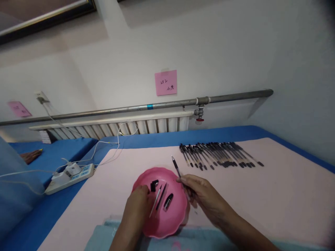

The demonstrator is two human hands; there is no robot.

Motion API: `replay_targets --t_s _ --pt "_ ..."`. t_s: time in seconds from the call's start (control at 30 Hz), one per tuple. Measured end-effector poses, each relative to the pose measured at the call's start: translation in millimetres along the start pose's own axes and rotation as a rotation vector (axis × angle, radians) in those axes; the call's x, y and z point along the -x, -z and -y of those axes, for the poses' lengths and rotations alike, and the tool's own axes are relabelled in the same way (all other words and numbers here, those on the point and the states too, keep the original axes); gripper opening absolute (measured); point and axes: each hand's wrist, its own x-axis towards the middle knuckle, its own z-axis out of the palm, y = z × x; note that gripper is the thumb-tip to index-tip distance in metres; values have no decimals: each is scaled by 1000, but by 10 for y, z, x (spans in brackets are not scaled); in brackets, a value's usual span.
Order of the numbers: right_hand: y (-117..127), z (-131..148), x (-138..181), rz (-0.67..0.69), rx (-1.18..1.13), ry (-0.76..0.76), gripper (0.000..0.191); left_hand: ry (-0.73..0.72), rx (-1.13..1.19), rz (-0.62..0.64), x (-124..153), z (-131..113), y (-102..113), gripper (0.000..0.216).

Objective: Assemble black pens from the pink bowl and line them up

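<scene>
- Right hand [197, 190] angles inward, pinching 1 pen [176, 166] that tilts upward.
- Left hand [140, 200] curls over the bowl [163, 228]; I can't tell whether it grips anything.

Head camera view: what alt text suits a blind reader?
Someone's right hand holds a tilted pen beside a pink bowl of pen parts, the left hand at the bowl's left side. Beyond, pens lie in a row on a pink sheet.

The wall [222, 52] is dimly, softly lit; faint shadows are cast below the picture frame [52, 22], upper left. The view's right corners are darkened; the towel [206, 240] at bottom is blurred.
</scene>
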Motion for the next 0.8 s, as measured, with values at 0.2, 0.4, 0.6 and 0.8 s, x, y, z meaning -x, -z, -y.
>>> replay_targets --t_s 0.2,0.4,0.6,0.8 --pt "6 -4 -16 12 -58 -29 24 -25 -27 6 35 44 -151 9" --pt "-30 17 12 58 18 -32 25 81 770 24 -32 -7 97 13" --pt "-125 -32 99 236 202 2 22 225 1662 160 -19 -11 190 14" --pt "-162 -56 160 302 354 30 15 330 1888 89 -85 37 168 9"
